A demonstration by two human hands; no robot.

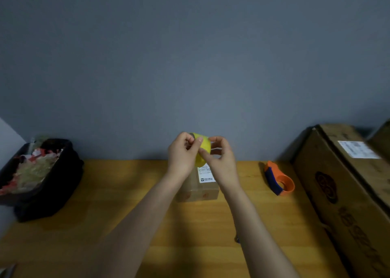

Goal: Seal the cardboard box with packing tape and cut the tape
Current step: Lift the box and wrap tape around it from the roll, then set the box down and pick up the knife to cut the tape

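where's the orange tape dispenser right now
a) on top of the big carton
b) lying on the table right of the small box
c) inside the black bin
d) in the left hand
b: the orange tape dispenser lies on the table, right of the small box; both hands hold the yellow tape roll.

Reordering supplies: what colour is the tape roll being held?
Yellow tape roll, in the head view.

We can read no text here. The small cardboard box [197, 190] carries a white label [206, 174] with print too blurred to make out, and the big carton [346, 195] at right bears a white label [358, 149] and dark markings, equally illegible.
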